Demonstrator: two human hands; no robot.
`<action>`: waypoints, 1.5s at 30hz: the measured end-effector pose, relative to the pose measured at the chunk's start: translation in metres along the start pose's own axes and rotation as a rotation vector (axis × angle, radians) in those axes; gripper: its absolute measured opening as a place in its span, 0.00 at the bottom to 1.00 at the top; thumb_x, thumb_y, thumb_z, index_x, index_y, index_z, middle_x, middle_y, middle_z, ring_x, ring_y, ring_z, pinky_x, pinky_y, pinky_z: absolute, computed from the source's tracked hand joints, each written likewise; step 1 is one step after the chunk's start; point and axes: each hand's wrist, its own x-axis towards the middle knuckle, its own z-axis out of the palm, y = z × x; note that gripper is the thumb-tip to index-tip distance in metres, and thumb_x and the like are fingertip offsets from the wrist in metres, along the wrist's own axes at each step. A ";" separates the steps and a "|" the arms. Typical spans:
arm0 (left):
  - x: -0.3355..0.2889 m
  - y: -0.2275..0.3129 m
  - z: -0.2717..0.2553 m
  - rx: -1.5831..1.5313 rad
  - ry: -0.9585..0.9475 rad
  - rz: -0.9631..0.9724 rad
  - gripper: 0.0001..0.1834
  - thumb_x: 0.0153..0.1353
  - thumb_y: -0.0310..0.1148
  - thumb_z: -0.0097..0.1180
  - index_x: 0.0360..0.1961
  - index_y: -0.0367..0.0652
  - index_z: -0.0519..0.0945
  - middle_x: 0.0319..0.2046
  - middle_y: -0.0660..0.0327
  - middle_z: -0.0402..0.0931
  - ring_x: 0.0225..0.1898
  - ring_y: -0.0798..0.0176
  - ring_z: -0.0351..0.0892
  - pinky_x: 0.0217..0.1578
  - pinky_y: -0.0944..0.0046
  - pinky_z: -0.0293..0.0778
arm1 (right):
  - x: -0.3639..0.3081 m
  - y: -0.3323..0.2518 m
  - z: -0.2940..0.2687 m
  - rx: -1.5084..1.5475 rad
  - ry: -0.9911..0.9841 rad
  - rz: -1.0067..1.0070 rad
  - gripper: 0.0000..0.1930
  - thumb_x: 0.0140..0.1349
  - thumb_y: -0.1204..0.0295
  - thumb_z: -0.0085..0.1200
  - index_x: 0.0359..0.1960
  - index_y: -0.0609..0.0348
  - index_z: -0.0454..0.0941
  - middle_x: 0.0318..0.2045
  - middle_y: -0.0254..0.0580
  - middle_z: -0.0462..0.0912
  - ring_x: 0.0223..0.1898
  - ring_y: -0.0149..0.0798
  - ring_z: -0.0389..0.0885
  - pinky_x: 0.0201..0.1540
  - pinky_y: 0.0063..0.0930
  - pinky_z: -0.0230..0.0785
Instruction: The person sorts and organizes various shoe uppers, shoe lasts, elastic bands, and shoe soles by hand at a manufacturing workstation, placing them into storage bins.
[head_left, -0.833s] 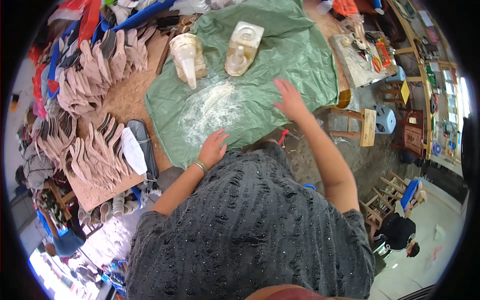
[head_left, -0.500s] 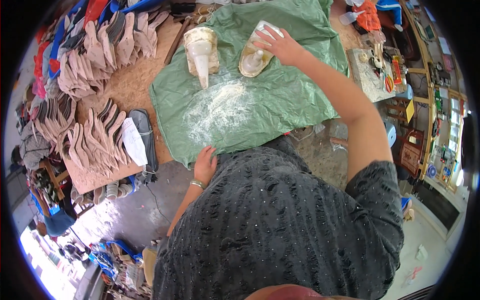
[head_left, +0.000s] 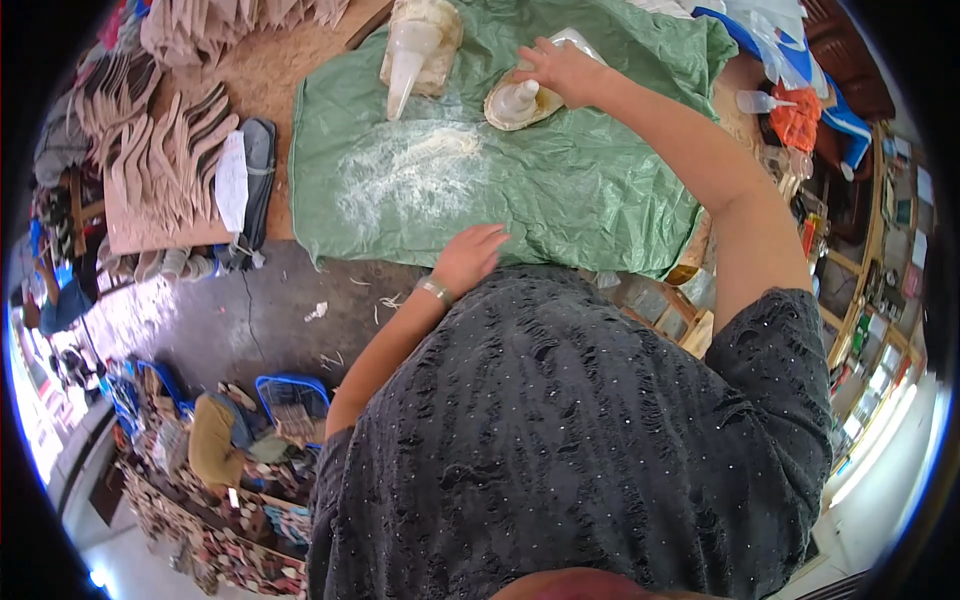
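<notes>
A green plastic sheet (head_left: 590, 205) covers the worktable, with a patch of white powder (head_left: 425, 165) spread on it. Over a pale, glue-crusted container (head_left: 510, 115), with a translucent nozzle-like piece in its near end, reaches my right hand (head_left: 562, 72). Its fingers are apart and bent across the container's top; the palm hides part of it. Left of that, a translucent bottle with a long pointed nozzle (head_left: 405, 70) lies on a crusted block. At the sheet's near edge, close to my body, my left hand (head_left: 468, 260) holds nothing, fingers extended.
Rows of stacked beige, sole-shaped pieces (head_left: 165, 160) stand on the table at left, beside a dark bundle (head_left: 259, 170) with a white paper tag (head_left: 231, 180). At the far right are a small squeeze bottle (head_left: 760, 102) and an orange bag (head_left: 796, 118). Blue baskets (head_left: 295, 395) stand on the floor.
The view has shifted and turned. My left hand has moved right along the sheet's near edge. My right hand stays at the crusted container, its fingers more bent.
</notes>
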 end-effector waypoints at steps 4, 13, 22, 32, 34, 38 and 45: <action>0.062 0.026 0.048 0.227 -0.219 -0.015 0.33 0.54 0.33 0.58 0.62 0.48 0.62 0.66 0.56 0.52 0.65 0.49 0.54 0.60 0.53 0.60 | -0.011 0.004 -0.002 0.032 0.056 -0.029 0.44 0.36 0.76 0.67 0.60 0.36 0.64 0.62 0.40 0.58 0.56 0.50 0.65 0.41 0.39 0.76; 0.073 0.034 0.075 0.434 -0.527 -0.181 0.47 0.48 0.45 0.66 0.67 0.52 0.56 0.71 0.55 0.38 0.71 0.46 0.34 0.67 0.49 0.47 | -0.057 0.032 0.010 0.358 0.216 0.041 0.40 0.34 0.68 0.66 0.57 0.57 0.67 0.64 0.43 0.55 0.61 0.49 0.62 0.55 0.36 0.68; 0.069 0.021 0.088 0.464 -0.550 -0.192 0.43 0.51 0.37 0.63 0.68 0.57 0.56 0.71 0.59 0.37 0.71 0.47 0.34 0.66 0.48 0.49 | -0.129 0.064 -0.041 0.881 0.319 0.342 0.42 0.37 0.55 0.68 0.56 0.61 0.68 0.53 0.51 0.73 0.53 0.49 0.73 0.55 0.36 0.66; 0.082 0.011 0.091 0.462 -0.661 -0.219 0.35 0.60 0.26 0.48 0.68 0.61 0.55 0.72 0.60 0.34 0.72 0.48 0.31 0.66 0.47 0.50 | -0.260 0.038 -0.052 1.189 0.647 0.679 0.41 0.43 0.67 0.70 0.60 0.66 0.62 0.55 0.46 0.71 0.54 0.39 0.72 0.55 0.33 0.68; 0.088 0.014 0.084 0.483 -0.685 -0.188 0.33 0.61 0.27 0.44 0.68 0.60 0.56 0.71 0.59 0.35 0.71 0.47 0.33 0.66 0.46 0.50 | -0.282 0.029 -0.030 1.074 0.582 0.818 0.41 0.43 0.68 0.70 0.60 0.66 0.62 0.55 0.47 0.71 0.54 0.39 0.73 0.55 0.33 0.68; 0.088 0.011 0.083 0.511 -0.710 -0.170 0.30 0.63 0.28 0.41 0.67 0.58 0.58 0.71 0.58 0.36 0.71 0.45 0.33 0.65 0.45 0.52 | -0.316 -0.011 -0.002 1.234 0.704 0.982 0.41 0.38 0.62 0.72 0.55 0.68 0.67 0.48 0.50 0.76 0.49 0.40 0.76 0.52 0.31 0.67; 0.094 0.012 0.089 0.568 -0.754 -0.130 0.26 0.64 0.29 0.39 0.65 0.55 0.61 0.71 0.53 0.38 0.71 0.42 0.36 0.64 0.45 0.52 | -0.363 -0.080 0.048 1.335 0.975 1.210 0.38 0.40 0.66 0.71 0.54 0.66 0.68 0.48 0.47 0.76 0.51 0.40 0.74 0.54 0.32 0.65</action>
